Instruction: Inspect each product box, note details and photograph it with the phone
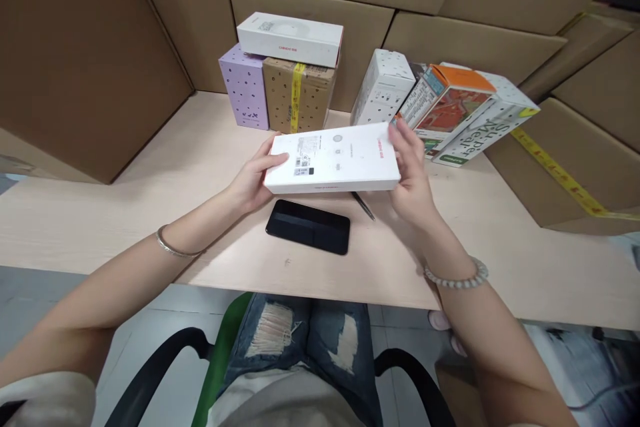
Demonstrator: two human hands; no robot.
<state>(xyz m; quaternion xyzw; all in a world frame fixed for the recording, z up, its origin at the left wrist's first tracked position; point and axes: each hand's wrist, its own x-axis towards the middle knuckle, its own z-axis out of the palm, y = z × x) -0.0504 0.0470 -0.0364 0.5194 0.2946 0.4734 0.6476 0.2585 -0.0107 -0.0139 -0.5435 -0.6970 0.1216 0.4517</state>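
Note:
Between my two hands a flat white box (333, 160) is held above the table, its printed face with small labels turned up toward me. My left hand (257, 177) grips the left end, thumb on top and the other fingers partly hidden beneath and behind. At the right end my right hand (413, 173) is closed round the edge, fingers along the far corner. Below the box a black smartphone (309, 227) lies on the table, screen up and dark. A dark pen (363, 205) pokes out from under the box, partly hidden by it.
On the wooden table (125, 227), a white box (290, 40) rests on a purple box (245, 90) and a brown taped box (299, 95). To the right stand a white dotted box (384, 87), an orange box (455, 103) and a lettered white box (493, 123). Large cartons (195, 20) wall the back and sides.

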